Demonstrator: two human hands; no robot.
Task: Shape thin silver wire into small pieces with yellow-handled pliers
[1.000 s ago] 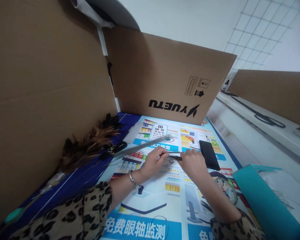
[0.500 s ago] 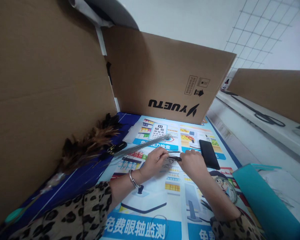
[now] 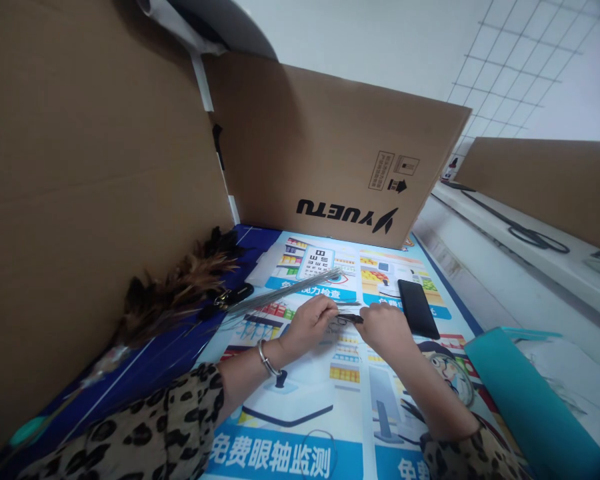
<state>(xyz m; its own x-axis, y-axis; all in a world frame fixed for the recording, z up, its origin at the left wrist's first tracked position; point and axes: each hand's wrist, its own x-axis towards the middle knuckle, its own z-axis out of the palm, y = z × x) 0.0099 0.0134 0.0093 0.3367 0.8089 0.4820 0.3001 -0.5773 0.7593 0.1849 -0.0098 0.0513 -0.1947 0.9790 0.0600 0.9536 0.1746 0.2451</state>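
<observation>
My left hand [image 3: 307, 325], with a silver bracelet at the wrist, is closed in a pinch on a thin wire, most of it hidden by the fingers. My right hand [image 3: 386, 327] is wrapped around pliers [image 3: 351, 319]. Only their dark jaws show, pointing left toward the left fingertips, where they meet the wire. Beyond the left hand lies a bundle of straight grey wires [image 3: 290, 288], slanting across the printed table cover. A few short wire pieces [image 3: 349, 304] lie just past the fingertips.
A black phone-like slab [image 3: 419, 309] lies right of my right hand. Farther right stands a teal box [image 3: 535, 407] with white contents. Brown feathers [image 3: 180, 287] and a black key fob [image 3: 240, 292] lie at left. Cardboard panels [image 3: 340, 153] wall the back and left. A wire loop [image 3: 334, 443] lies near the front.
My right hand has turned very slightly at the pliers. My left hand and everything on the table stay in place.
</observation>
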